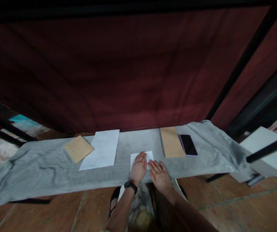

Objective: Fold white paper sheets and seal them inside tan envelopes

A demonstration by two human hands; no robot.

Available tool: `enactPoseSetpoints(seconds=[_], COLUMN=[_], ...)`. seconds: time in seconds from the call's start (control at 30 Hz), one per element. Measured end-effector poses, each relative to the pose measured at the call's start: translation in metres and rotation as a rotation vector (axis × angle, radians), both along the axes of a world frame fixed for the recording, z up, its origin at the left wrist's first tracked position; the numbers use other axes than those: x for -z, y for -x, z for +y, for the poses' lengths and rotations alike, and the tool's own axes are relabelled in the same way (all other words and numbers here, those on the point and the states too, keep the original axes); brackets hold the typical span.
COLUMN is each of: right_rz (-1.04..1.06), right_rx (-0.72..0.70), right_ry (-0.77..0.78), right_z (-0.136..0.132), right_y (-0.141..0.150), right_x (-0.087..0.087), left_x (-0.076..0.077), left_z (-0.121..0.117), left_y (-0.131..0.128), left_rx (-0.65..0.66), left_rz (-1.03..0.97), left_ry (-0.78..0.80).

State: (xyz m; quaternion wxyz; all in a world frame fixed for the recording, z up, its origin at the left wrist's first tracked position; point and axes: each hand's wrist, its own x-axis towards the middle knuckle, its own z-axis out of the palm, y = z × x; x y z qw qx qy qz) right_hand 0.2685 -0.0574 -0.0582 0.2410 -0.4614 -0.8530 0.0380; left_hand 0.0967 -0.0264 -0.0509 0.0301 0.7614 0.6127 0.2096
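A small white sheet of paper (pixel 149 155), perhaps folded, lies near the front edge of the cloth-covered bench. My left hand (pixel 139 166), with a dark watch (pixel 131 186) at the wrist, rests flat on it with the fingers stretched out. Beside it my right hand (pixel 159 175) is laid flat too, its fingertips at the paper's right edge. Neither hand grips anything. My palms hide part of the sheet.
Left of my hands lie a larger white sheet (pixel 103 150) and a brown envelope (pixel 78 149) overlapping its edge. To the right are another brown envelope (pixel 172 143) and a phone (pixel 188 145). Grey cloth (pixel 201 166) covers the narrow bench; a dark red panel (pixel 133 74) rises behind.
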Motion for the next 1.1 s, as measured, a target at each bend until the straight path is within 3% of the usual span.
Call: enactPoseSetpoints(seconds=[0.53, 0.83, 1.1], right_rz=[0.006, 0.024, 0.014], right_rx=[0.006, 0.026, 0.006], right_ry=[0.001, 0.006, -0.006], right_z=[-0.002, 0.000, -0.001], right_y=[0.001, 0.003, 0.001], right_x=[-0.004, 0.003, -0.003], left_x=[-0.003, -0.013, -0.009], left_z=[0.004, 0.012, 0.002], left_y=[0.002, -0.013, 0.024], left_rx=[0.034, 0.202, 0.134], left_rz=[-0.020, 0.017, 0.073], left_ry=[0.038, 0.105, 0.082])
